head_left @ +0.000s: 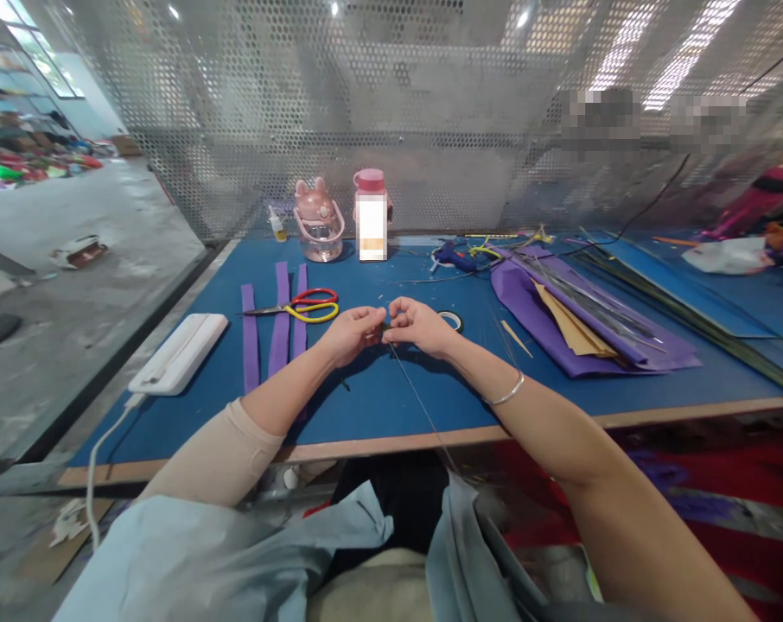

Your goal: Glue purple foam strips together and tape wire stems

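Note:
Over the middle of the blue-topped table, my left hand and my right hand meet at the fingertips, both closed in a pinch. A small dark green bit shows between them; the fingers mostly hide it. From my right fingers a thin wire slants down past the table edge to my lap. Just behind my right hand lies a roll of tape, partly covered. Scissors with one red and one yellow handle rest left of my left hand, across purple strips.
A white power bank with a cable lies at left. Behind stand a pink-lidded jug, a bottle and a small glue bottle. At right are purple sheets, tan pieces, a blue glue gun and long green stems.

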`<state>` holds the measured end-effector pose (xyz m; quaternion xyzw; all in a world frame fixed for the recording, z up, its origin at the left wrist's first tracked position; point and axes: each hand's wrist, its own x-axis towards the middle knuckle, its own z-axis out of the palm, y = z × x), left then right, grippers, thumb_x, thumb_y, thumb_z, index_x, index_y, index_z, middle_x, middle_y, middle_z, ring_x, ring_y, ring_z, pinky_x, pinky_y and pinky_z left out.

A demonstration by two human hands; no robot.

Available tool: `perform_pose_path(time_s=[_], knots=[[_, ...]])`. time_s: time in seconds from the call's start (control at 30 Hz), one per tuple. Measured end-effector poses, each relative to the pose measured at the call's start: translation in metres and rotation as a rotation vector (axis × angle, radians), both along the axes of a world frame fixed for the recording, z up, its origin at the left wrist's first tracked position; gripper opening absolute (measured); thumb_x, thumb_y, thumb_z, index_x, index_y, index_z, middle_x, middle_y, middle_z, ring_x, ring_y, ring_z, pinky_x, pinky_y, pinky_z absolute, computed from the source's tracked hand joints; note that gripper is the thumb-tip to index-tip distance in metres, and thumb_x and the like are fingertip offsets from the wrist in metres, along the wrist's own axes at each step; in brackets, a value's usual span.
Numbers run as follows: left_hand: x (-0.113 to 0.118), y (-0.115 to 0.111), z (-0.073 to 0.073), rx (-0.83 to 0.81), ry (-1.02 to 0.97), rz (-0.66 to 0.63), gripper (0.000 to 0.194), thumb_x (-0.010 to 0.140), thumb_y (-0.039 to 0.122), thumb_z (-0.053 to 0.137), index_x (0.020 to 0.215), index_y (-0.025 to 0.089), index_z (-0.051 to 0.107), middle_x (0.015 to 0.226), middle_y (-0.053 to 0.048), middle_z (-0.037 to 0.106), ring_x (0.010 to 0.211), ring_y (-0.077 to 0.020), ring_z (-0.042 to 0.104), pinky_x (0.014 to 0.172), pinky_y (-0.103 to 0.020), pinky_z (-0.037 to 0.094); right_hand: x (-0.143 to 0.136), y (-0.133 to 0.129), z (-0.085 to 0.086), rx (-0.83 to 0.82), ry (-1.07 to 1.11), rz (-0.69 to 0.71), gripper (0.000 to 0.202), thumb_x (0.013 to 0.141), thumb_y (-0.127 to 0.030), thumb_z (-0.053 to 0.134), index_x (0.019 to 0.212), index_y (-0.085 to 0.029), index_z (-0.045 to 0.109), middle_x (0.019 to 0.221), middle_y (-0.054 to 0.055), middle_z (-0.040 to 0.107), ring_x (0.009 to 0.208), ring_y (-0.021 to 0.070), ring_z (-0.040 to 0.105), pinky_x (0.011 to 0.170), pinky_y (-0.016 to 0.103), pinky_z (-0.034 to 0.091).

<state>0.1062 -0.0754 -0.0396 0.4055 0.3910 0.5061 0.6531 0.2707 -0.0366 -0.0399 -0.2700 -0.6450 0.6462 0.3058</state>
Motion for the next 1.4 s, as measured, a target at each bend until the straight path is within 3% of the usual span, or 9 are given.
perform_pose_path(time_s=[0.17,0.43,0.67,0.83,1.03,1.13,1.3,1.4], knots=[[-0.001,0.003,-0.005,0.011,-0.013,0.037,0.04,0.055,0.036,0.089,0.074,0.011,0.066,0.058,0.001,0.062,0.054,-0.0079,0.058,0.061,-0.022,0.049,0.001,0.001,-0.001,-0.009,0.016,-0.031,0.043,0.058,-0.018,0.076,0.083,-0.022,0.042,0.059,-0.005,0.068,0.049,0.0084,0.058,0.054,0.021,0.043],[-0.005,0.005,-0.005,0.039,-0.059,0.12,0.063,0.063,0.018,0.085,0.12,0.014,0.059,0.072,0.002,0.07,0.063,-0.0096,0.065,0.069,-0.026,0.054,0.001,0.004,-0.004,-0.093,0.074,-0.011,0.046,0.058,-0.024,0.082,0.083,-0.022,0.044,0.063,-0.003,0.07,0.058,0.0112,0.064,0.057,0.023,0.048],[-0.004,0.001,0.004,0.045,-0.109,0.109,0.068,0.069,0.01,0.077,0.131,0.013,0.049,0.082,-0.002,0.074,0.065,-0.0097,0.066,0.067,-0.023,0.053,0.001,0.006,-0.007,-0.159,0.106,-0.003,0.046,0.057,-0.024,0.085,0.083,-0.02,0.047,0.066,-0.002,0.07,0.057,0.0098,0.064,0.057,0.022,0.05],[-0.004,-0.001,0.005,0.082,-0.117,0.047,0.077,0.071,0.013,0.074,0.14,0.014,0.04,0.085,-0.003,0.075,0.064,-0.0092,0.065,0.067,-0.024,0.052,0.001,0.005,-0.005,-0.126,0.116,-0.028,0.045,0.055,-0.02,0.084,0.081,-0.019,0.048,0.064,-0.004,0.067,0.06,0.0123,0.067,0.057,0.022,0.051],[-0.002,0.001,-0.002,0.095,-0.056,0.111,0.079,0.065,0.014,0.081,0.136,0.01,0.045,0.072,-0.001,0.073,0.067,-0.0114,0.067,0.069,-0.025,0.052,-0.002,0.002,-0.005,-0.125,0.094,-0.028,0.044,0.054,-0.018,0.084,0.079,-0.02,0.047,0.062,-0.007,0.063,0.061,0.0125,0.068,0.055,0.022,0.05],[-0.001,0.003,-0.003,0.054,-0.073,0.17,0.078,0.068,0.009,0.078,0.138,0.01,0.043,0.082,-0.004,0.075,0.072,-0.0118,0.069,0.074,-0.026,0.053,-0.003,0.002,-0.005,-0.161,0.124,-0.053,0.045,0.053,-0.019,0.085,0.077,-0.019,0.047,0.069,-0.006,0.065,0.063,0.0119,0.068,0.055,0.021,0.05],[0.002,0.002,0.004,0.04,-0.071,0.193,0.089,0.072,-0.001,0.064,0.15,0.02,0.026,0.116,-0.012,0.069,0.082,-0.013,0.071,0.071,-0.023,0.052,-0.002,0.005,-0.008,-0.208,0.137,-0.048,0.047,0.052,-0.02,0.087,0.079,-0.019,0.048,0.073,-0.003,0.068,0.064,0.0121,0.068,0.055,0.022,0.051],[0.004,-0.002,0.007,0.06,-0.08,0.178,0.092,0.071,-0.003,0.058,0.152,0.019,0.02,0.121,-0.015,0.066,0.09,-0.0163,0.071,0.072,-0.023,0.052,-0.001,0.007,-0.01,-0.171,0.111,-0.037,0.046,0.055,-0.022,0.086,0.083,-0.019,0.049,0.068,-0.002,0.069,0.064,0.0132,0.068,0.057,0.023,0.051]])
